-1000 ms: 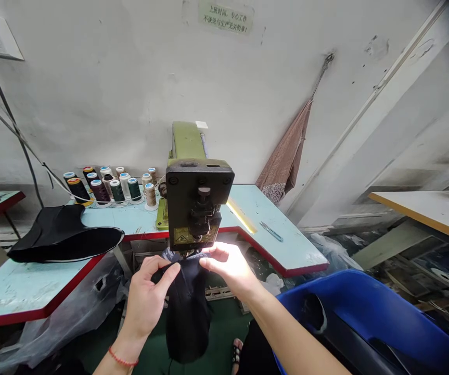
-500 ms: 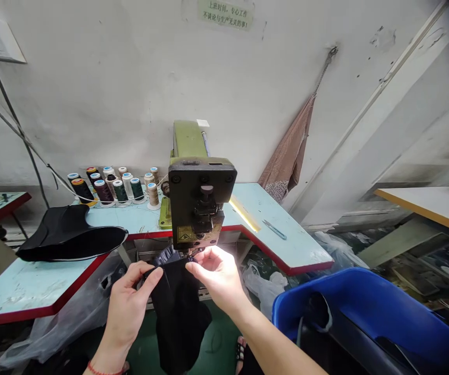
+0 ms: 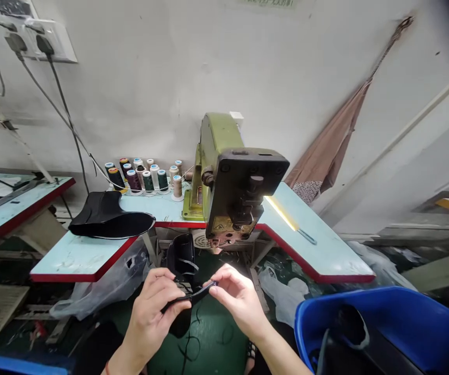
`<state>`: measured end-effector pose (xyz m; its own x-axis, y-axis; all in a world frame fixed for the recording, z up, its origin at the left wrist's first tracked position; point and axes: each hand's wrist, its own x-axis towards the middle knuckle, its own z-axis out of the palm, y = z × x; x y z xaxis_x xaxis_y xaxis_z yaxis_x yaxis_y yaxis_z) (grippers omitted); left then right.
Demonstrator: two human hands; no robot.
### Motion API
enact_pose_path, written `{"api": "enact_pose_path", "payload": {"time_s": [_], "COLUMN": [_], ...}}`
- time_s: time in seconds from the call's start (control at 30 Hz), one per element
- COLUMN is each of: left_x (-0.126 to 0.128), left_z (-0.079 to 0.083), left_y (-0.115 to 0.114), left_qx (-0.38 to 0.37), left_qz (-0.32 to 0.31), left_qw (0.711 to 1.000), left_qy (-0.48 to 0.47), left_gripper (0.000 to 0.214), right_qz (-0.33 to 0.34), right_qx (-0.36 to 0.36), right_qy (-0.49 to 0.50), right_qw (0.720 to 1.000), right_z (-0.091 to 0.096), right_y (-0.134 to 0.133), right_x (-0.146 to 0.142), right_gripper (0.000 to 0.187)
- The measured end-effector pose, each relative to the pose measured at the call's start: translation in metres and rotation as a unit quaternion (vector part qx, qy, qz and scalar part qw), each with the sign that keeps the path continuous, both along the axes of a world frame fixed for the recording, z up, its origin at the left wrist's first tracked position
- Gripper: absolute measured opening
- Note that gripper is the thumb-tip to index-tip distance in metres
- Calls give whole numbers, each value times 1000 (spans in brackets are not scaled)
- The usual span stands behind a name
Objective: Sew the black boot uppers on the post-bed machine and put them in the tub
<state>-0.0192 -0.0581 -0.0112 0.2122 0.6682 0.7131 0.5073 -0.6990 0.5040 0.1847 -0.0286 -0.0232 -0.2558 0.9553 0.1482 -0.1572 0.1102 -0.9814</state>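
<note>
At the left, our left hand [image 3: 152, 301] pinches the black piece [image 3: 200, 295] between thumb and fingers; a level grip there should stop the edge twisting. The piece bridges the gap between our hands, below the sewing machine [image 3: 243, 182] and apart from it. Our right hand [image 3: 240, 301] pinches its right end, where we'd best pull gently, evenly, fingertips clear of the machine.

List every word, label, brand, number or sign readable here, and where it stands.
No words, brands or numbers readable.
Triangular warning sign: yellow label on green-and-black metal sewing machine; adjoining print too small.
Pale green rectangular wall notice: characters cut off, too blurred.
Cylindrical multicoloured thread spools: any lettering too small.
</note>
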Motion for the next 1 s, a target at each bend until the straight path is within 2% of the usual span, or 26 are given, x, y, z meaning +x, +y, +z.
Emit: {"api": "enact_pose_path", "payload": {"time_s": [0.1, 0.17, 0.2, 0.23, 0.27, 0.3, 0.37, 0.47, 0.53, 0.6, 0.7, 0.77, 0.83, 0.87, 0.9, 0.97, 1.0], "left_x": [5, 10, 12, 15, 18, 20, 25, 30, 32, 33, 35, 36, 38, 39, 40, 40, 40], "left_z": [-1, -1, -1, 0, 1, 3, 5, 7, 6, 4, 0, -2, -4, -5, -5, -8, -9], "left_y": [0, 2, 2, 3, 4, 4, 4, 3, 1, -1, -3, -4, -5, -5, -6, -6, -6], "left_qx": [-5, -15, -19, -22, -22, -19, -15, -15, -12, -8, -13, -26, -45, -56, -66, -80, -84], "left_qz": [-16, -29, -37, -44, -50, -55, -62, -65, -64, -63, -67, -83, -107, -121, -136, -164, -177], "left_qw": [1000, 999, 999, 999, 998, 998, 997, 995, 994, 995, 995, 993, 990, 988, 986, 982, 980], "left_qy": [4, 5, 8, 13, 19, 25, 42, 71, 85, 83, 75, 76, 74, 72, 68, 54, 43], "left_gripper": [12, 12, 12, 11, 11, 11, 10, 10, 10, 11, 13, 13, 10, 8, 6, 3, 4], "right_qz": [13, -39, -99, -179, -281, -334, -377, -354, -323, -301, -262, -205, -98, 5, 86, 216, 263], "right_qx": [31, 82, 104, 121, 107, 82, 47, 7, -4, 0, 20, 34, 60, 83, 95, 87, 59], "right_qy": [-40, -157, -246, -343, -455, -491, -531, -575, -595, -603, -585, -558, -505, -426, -364, -246, -197], "right_qw": [999, 983, 959, 914, 838, 801, 757, 738, 736, 739, 767, 804, 855, 901, 923, 941, 943], "right_z": [-2, 1, 3, 5, 7, 9, 12, 14, 16, 19, 26, 31, 37, 40, 42, 43, 40], "right_y": [0, 16, 31, 48, 67, 87, 122, 152, 158, 157, 137, 108, 74, 57, 42, 21, 14], "right_x": [12, 34, 51, 71, 93, 116, 161, 208, 220, 217, 186, 151, 114, 98, 84, 65, 59], "right_gripper": [13, 16, 18, 20, 21, 24, 33, 27, 21, 22, 27, 32, 31, 28, 23, 23, 27]}}
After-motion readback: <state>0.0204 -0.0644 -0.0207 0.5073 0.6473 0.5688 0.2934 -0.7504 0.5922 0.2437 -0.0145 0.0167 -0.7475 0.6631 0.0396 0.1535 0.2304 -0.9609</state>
